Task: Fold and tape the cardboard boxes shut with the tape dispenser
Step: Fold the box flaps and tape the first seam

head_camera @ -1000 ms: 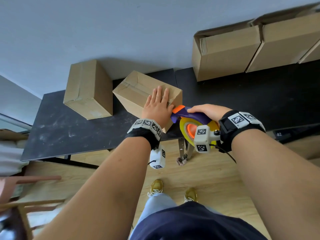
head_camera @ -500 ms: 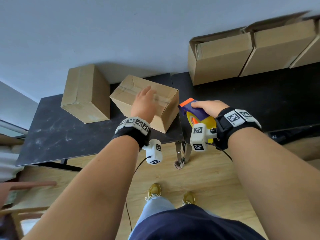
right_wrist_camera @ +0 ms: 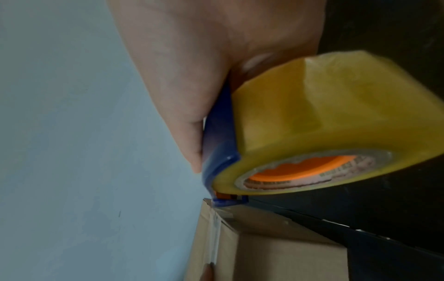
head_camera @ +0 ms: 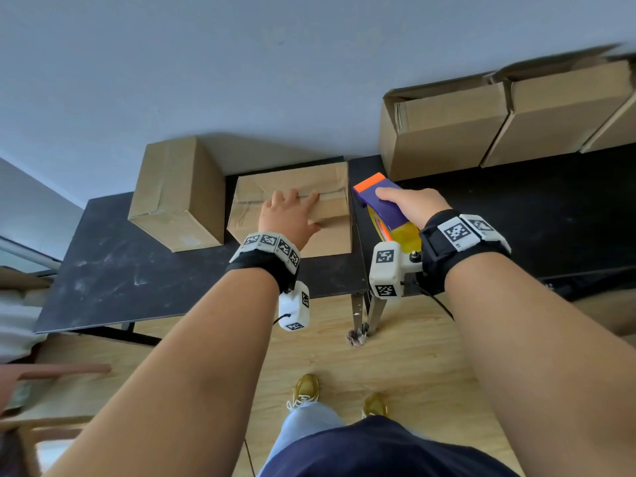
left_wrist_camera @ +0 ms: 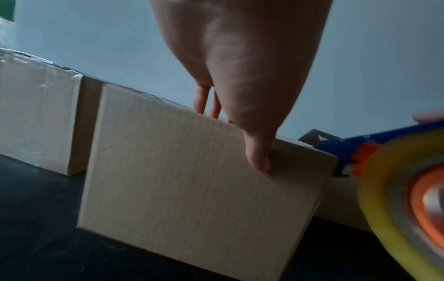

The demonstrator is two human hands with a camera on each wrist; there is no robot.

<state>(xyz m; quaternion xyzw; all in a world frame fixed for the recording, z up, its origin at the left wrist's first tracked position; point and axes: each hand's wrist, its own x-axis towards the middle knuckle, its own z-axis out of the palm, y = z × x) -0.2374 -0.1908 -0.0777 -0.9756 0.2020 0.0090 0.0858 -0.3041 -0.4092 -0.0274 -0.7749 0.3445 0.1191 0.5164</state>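
A closed brown cardboard box [head_camera: 320, 242] stands on the black table [head_camera: 137, 270], square to its front edge, with a seam along its top. My left hand [head_camera: 289, 218] lies on it, fingers straight across the top and thumb [left_wrist_camera: 257, 155] down the front face [left_wrist_camera: 192, 180]. My right hand [head_camera: 413, 208] grips the tape dispenser [head_camera: 385, 211], which has a purple body, an orange nose and a yellow roll [right_wrist_camera: 312, 133]. Its nose sits at the top right edge of the box [right_wrist_camera: 276, 247].
A second closed box [head_camera: 175, 197] stands just left of the one I hold. Open boxes [head_camera: 444, 132] line the wall on the adjoining dark table [head_camera: 550, 208] at the right. Another person's hand [head_camera: 62, 371] shows at the left edge. Below is wooden floor.
My left hand has turned the box from a diagonal to square with the table and pushed it back beside the left box. The right hand has brought the dispenser up to its right top edge.
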